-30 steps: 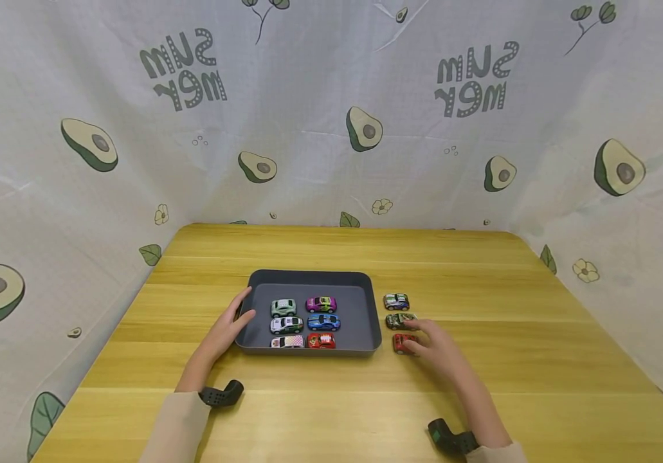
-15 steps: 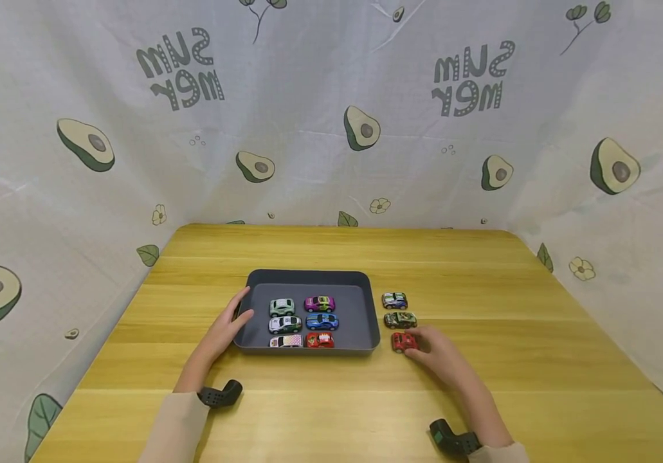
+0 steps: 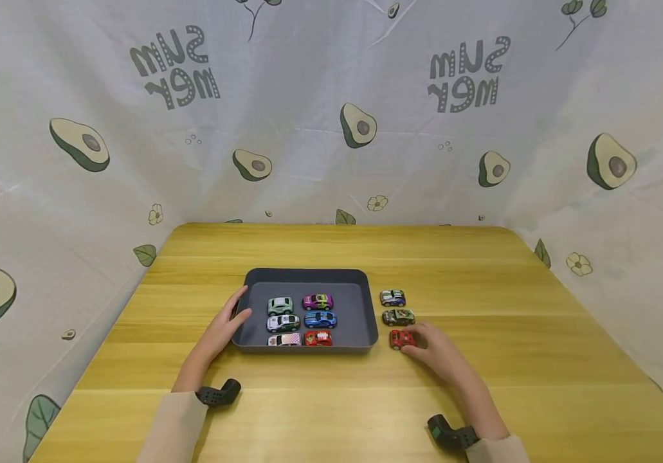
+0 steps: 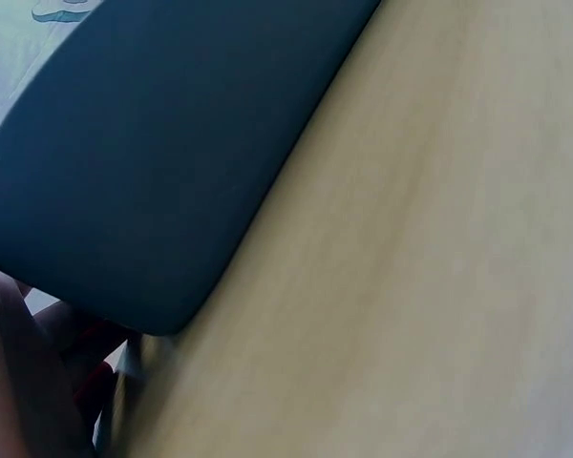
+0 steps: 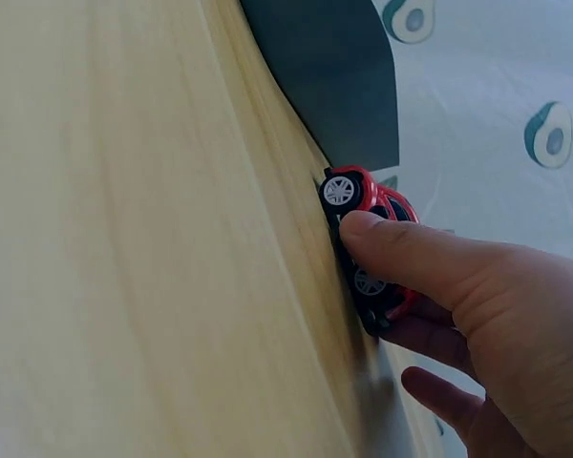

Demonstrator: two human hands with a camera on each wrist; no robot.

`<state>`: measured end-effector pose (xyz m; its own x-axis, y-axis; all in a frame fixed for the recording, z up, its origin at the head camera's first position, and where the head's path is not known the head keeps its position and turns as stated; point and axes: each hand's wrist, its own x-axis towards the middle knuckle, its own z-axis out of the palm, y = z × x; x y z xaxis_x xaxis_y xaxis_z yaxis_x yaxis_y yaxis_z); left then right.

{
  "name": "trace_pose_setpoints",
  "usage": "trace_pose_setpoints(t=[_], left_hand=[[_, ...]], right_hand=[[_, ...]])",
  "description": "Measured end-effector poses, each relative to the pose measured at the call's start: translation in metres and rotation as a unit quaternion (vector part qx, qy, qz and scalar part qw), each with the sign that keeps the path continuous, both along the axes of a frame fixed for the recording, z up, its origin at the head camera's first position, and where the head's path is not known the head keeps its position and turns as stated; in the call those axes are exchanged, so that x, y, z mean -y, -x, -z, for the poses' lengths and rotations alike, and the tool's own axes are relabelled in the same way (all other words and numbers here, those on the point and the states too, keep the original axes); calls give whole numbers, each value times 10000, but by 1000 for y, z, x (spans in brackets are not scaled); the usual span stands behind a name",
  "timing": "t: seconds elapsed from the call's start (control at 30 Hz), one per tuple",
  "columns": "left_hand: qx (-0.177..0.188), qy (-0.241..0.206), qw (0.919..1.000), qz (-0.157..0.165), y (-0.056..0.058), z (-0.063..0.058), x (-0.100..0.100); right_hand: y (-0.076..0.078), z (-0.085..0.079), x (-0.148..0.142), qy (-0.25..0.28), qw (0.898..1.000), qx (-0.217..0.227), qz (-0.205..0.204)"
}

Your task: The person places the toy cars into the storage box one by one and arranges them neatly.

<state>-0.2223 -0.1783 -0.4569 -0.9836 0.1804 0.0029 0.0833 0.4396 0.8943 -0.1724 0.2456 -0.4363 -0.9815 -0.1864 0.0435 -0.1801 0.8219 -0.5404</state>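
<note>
My right hand (image 3: 438,352) pinches a small red toy car (image 3: 402,339) on the table, right of the grey tray (image 3: 372,321). In the right wrist view the thumb presses the red car's side (image 5: 371,250), between its wheels, with fingers behind it. Just beyond stand a camouflage toy car (image 3: 399,317) and a white, green and blue toy car (image 3: 393,298). My left hand (image 3: 220,333) rests at the tray's left rim, fingers fairly straight and thumb over the edge. The left wrist view has the tray wall (image 4: 172,162), with that hand dim in the lower left corner.
Inside the tray, several toy cars stand in two columns, among them a purple one (image 3: 317,301), a blue one (image 3: 320,319) and a red one (image 3: 318,338). The wooden table (image 3: 308,405) backs onto an avocado-print cloth (image 3: 308,128).
My right hand's fingers have drawn back from over the camouflage car and closed around the red car. The left hand stays at the tray's rim; the head view has shifted slightly.
</note>
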Motion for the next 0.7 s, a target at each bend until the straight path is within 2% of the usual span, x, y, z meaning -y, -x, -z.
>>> trace_pose_setpoints(t=[0.1, 0.23, 0.3, 0.33, 0.47, 0.7], left_hand=[[-24, -39, 10000, 12, -1, -1, -1], [109, -77, 9999, 60, -11, -20, -6], [131, -59, 9999, 63, -11, -20, -6], [136, -25, 9999, 65, -11, -20, -6], [16, 20, 10000, 21, -1, -2, -1], [-48, 20, 10000, -12, 1, 1, 0]], right_hand=[[0, 1, -1, 93, 9999, -81, -30], [1, 1, 0, 307, 9991, -283, -12], [1, 1, 1, 395, 9985, -376, 6], [1, 0, 2, 423, 9983, -412, 22], [0, -3, 4, 484, 9973, -551, 31], [1, -16, 15, 382, 9945, -961, -140]])
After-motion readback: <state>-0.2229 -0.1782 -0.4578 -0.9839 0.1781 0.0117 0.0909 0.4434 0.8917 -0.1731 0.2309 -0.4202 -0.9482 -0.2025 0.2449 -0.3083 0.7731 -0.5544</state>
